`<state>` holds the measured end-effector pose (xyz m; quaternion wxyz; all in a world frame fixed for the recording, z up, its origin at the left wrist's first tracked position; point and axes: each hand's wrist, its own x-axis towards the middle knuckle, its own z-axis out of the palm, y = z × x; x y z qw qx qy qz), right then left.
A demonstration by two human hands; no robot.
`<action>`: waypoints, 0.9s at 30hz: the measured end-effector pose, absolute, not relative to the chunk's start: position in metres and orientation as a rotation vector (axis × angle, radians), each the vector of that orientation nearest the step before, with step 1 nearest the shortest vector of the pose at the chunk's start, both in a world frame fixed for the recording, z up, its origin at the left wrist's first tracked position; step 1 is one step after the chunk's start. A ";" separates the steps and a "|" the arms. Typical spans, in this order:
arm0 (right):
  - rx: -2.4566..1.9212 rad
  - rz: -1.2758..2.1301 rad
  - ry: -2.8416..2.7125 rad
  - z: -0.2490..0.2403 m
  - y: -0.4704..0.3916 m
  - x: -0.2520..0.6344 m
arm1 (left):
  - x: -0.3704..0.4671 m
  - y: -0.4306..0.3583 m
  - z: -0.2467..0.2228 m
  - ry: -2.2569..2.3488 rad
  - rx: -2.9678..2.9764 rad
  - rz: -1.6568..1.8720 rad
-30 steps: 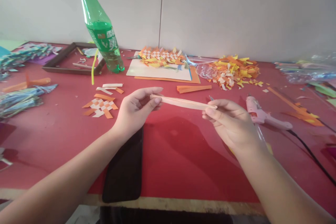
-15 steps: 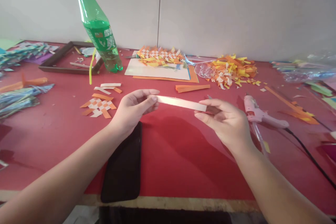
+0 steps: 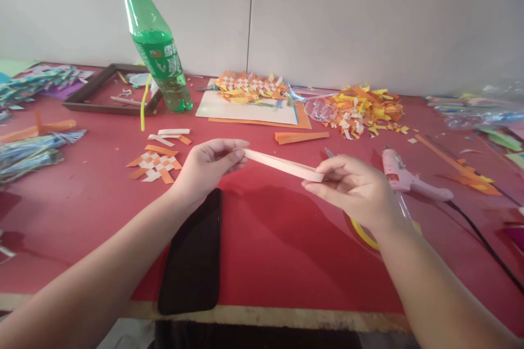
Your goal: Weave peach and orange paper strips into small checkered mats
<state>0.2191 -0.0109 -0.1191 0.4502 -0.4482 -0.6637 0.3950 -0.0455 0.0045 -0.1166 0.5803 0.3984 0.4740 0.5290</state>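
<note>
A pale paper strip (image 3: 282, 166), folded lengthwise or layered, is stretched between my two hands above the red table. My left hand (image 3: 213, 166) pinches its left end between thumb and fingers. At the other end my right hand (image 3: 352, 188) grips it, thumb below and fingers above. On the table left of my left hand lies a small woven piece of orange and white paper (image 3: 155, 165), with loose white strips (image 3: 168, 135) behind it. Beneath my left wrist is a black phone (image 3: 192, 262). Scissors with a yellow handle (image 3: 364, 235) lie partly hidden under my right hand.
A pink glue gun (image 3: 409, 177) with a black cord lies at right. Behind stand a green bottle (image 3: 158, 54) and a dark frame (image 3: 90, 106). Orange strips (image 3: 301, 137), a heap of paper scraps (image 3: 360, 109) and woven paper on a white sheet (image 3: 245, 113) lie farther back.
The strip has tilted, its right end dipping slightly and its edge turning into view. My right hand has shifted a little, and the yellow scissors handle now shows beneath it.
</note>
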 end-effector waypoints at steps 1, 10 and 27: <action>-1.098 0.998 -1.673 -0.118 -0.011 0.220 | -0.046 0.005 -0.117 1.116 0.947 1.232; -1.144 0.623 -2.095 -0.116 -0.015 0.221 | -0.045 0.005 -0.120 1.135 1.102 1.267; -0.982 0.714 -2.085 -0.100 -0.016 0.218 | -0.043 0.007 -0.122 1.171 1.135 1.243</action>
